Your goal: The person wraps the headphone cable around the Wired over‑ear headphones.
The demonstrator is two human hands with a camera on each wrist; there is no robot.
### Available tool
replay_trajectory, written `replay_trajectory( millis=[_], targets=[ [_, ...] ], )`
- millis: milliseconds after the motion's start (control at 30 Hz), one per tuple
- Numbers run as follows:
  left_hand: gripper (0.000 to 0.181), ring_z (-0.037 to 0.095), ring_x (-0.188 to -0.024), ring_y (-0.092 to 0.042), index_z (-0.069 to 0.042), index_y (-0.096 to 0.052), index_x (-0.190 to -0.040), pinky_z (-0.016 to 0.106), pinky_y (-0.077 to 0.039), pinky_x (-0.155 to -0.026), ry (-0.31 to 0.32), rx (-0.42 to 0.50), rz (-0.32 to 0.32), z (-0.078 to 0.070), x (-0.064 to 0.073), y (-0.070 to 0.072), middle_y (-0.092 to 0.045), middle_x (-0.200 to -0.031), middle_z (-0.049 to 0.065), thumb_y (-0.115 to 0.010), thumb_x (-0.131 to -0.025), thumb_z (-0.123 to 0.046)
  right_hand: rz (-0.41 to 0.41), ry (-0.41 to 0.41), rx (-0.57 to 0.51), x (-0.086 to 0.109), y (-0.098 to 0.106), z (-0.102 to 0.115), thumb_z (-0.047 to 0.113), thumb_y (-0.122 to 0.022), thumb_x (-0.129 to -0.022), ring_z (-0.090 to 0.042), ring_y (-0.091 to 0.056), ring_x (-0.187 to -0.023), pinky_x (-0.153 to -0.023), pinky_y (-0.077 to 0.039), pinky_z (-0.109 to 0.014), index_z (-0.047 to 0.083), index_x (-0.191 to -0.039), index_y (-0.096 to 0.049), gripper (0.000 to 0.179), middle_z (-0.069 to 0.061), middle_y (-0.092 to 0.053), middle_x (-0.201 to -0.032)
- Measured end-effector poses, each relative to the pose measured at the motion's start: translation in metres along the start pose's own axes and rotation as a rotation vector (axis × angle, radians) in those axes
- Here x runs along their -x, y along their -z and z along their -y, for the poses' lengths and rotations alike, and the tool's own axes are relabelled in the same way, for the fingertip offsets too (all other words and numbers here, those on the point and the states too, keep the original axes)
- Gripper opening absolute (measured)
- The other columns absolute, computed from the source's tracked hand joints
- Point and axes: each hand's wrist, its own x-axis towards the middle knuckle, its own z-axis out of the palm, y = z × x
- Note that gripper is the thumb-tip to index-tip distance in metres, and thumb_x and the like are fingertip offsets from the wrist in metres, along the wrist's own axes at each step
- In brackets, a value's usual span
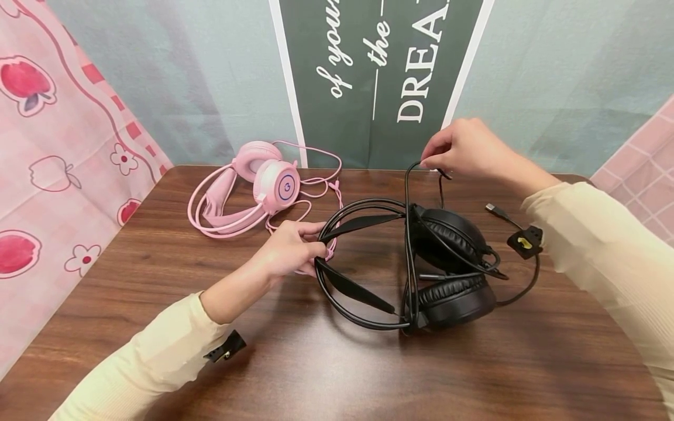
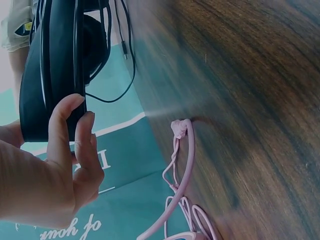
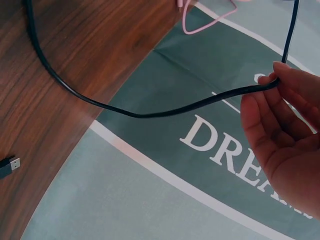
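A black over-ear headset (image 1: 453, 301) is held on its side above the table, its ear cups toward the right. My left hand (image 1: 292, 248) grips the top of its headband, thumb on one side and fingers on the other; the left wrist view shows the same hand (image 2: 65, 160) at the band. With thumb and fingertips my right hand (image 1: 466, 149) pinches the headset's black cable (image 3: 165, 114), raised behind the ear cups. Part of this cable loops around the headset by the ear cups. Its USB plug (image 1: 497, 210) hangs at the right, near my right sleeve.
A pink headset (image 1: 276, 184) with a cat-ear shape lies at the back left of the brown wooden table (image 1: 337, 374), its pink cable (image 1: 337, 190) in loops beside it. Behind the table hangs a curtain (image 1: 221, 76) with a dark green lettered panel.
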Motion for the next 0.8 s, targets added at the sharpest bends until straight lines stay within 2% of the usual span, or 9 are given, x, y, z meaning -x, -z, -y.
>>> replay_trajectory(
  millis=[233,400,667,800],
  targets=[
    [0.048,0.008,-0.06,-0.057,0.004,-0.052,-0.124,0.027,-0.056,-0.052,-0.015,-0.005,-0.005,0.001,0.0,-0.001,-0.061,-0.072,0.002,-0.052,-0.077,0.011,0.028,-0.019,0.01,0.001,-0.004,-0.001,0.016,-0.067,-0.08,-0.011,-0.05,-0.051,-0.051,-0.04,-0.024,0.011,-0.079,-0.072,0.007,0.001,-0.059,-0.058],
    [0.052,0.008,-0.058,-0.059,0.004,-0.049,-0.127,0.03,-0.057,-0.056,-0.015,-0.016,-0.027,0.002,0.001,0.0,-0.062,-0.073,0.005,-0.052,-0.076,0.011,0.06,-0.016,0.024,0.001,-0.006,-0.004,0.015,-0.066,-0.08,-0.013,-0.049,-0.057,-0.056,-0.04,-0.027,0.013,-0.077,-0.071,0.006,0.003,-0.059,-0.061],
    [0.054,0.011,-0.058,-0.061,0.002,-0.048,-0.129,0.032,-0.057,-0.058,-0.022,0.005,-0.051,0.005,0.003,0.003,-0.063,-0.088,0.012,-0.051,-0.076,0.01,0.095,0.002,0.026,0.006,-0.009,-0.012,0.015,-0.066,-0.081,-0.013,-0.048,-0.056,-0.054,-0.039,-0.027,0.015,-0.077,-0.071,0.006,0.004,-0.055,-0.057],
    [0.054,0.011,-0.058,-0.062,0.002,-0.047,-0.129,0.031,-0.057,-0.058,-0.023,0.038,-0.06,0.006,0.003,0.004,-0.064,-0.089,0.013,-0.052,-0.076,0.01,0.109,0.022,0.023,0.008,-0.009,-0.015,0.015,-0.066,-0.081,-0.012,-0.047,-0.053,-0.053,-0.039,-0.026,0.016,-0.075,-0.07,0.008,0.003,-0.053,-0.056]
  ],
)
